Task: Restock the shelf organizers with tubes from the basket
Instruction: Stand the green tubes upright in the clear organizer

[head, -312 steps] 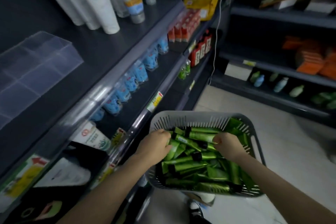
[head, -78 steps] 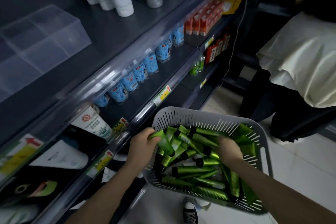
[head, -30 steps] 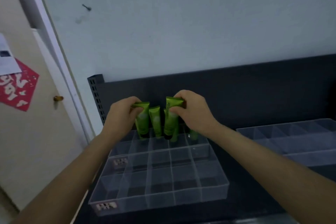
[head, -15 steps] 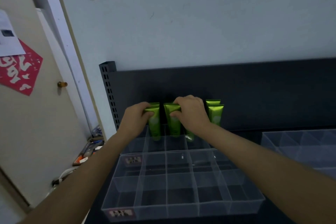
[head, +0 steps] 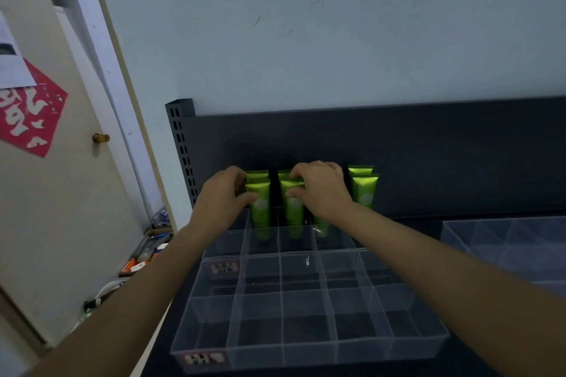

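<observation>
Barely shifted, left fingers (head: 240,175) and right fingers (head: 299,173) pinch tubes (head: 262,213).

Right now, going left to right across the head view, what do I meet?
Red paper decoration, door knob, shelf upright, left hand, leftmost green tubes, middle green tubes, right hand, rightmost green tubes, second clear organizer.

Left hand (head: 225,193), right hand (head: 318,190): from basket to upright tubes (head: 260,208), seemingly 2 each.

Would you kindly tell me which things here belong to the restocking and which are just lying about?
Job: green tubes, clear organizer they stand in, second organizer beside it, left hand and right hand gripping tubes.
Lying about: red paper, doorknob, floor clutter.
</observation>
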`<control>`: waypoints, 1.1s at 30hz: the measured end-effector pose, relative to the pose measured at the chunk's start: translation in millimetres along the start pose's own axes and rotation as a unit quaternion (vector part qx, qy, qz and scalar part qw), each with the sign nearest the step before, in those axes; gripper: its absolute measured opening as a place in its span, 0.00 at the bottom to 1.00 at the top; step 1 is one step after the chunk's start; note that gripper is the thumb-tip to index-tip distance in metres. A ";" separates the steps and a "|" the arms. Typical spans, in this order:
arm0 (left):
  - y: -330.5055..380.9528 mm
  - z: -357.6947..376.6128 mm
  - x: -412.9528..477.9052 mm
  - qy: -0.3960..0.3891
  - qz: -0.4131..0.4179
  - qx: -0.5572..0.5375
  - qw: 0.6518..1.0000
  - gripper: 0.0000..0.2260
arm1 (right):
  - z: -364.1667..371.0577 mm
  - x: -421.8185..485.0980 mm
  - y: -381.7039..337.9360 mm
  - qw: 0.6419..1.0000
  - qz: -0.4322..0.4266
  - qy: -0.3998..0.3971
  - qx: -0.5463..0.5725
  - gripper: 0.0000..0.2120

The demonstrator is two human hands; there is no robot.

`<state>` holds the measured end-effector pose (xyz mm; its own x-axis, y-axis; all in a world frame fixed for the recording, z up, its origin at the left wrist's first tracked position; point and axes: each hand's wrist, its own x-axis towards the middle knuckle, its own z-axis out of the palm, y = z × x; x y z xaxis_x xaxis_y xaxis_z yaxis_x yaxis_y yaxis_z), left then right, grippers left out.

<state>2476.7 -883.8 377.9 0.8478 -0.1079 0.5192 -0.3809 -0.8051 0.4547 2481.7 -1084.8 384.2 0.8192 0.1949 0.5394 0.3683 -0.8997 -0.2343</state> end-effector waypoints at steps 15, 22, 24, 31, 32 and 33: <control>141.0 32.7 -60.0 -0.023 0.137 -0.026 0.990 0.20 | -100.4 -108.7 54.5 0.992 0.046 0.077 0.087 0.12; 252.4 98.1 -121.5 -0.113 0.224 -0.124 0.960 0.18 | -160.8 -246.7 140.9 0.973 0.198 0.114 0.039 0.11; 287.3 122.0 -142.9 -0.149 0.255 -0.142 0.945 0.19 | -173.2 -292.3 162.0 0.965 0.238 0.111 0.027 0.11; 396.6 215.7 -210.9 -0.290 0.305 -0.192 0.886 0.17 | -202.6 -441.2 236.4 0.908 0.407 0.099 0.021 0.08; 408.9 230.2 -221.2 -0.315 0.305 -0.198 0.877 0.17 | -204.1 -463.6 248.1 0.895 0.437 0.086 0.023 0.07; 419.1 245.0 -232.1 -0.341 0.302 -0.199 0.868 0.17 | -204.6 -486.5 259.3 0.882 0.466 0.069 0.021 0.07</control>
<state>2210.7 -1339.0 270.6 0.4183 -0.8694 0.2628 -0.8143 -0.2308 0.5326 2088.7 -1492.9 226.6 0.7148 -0.6732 0.1892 -0.4184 -0.6286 -0.6556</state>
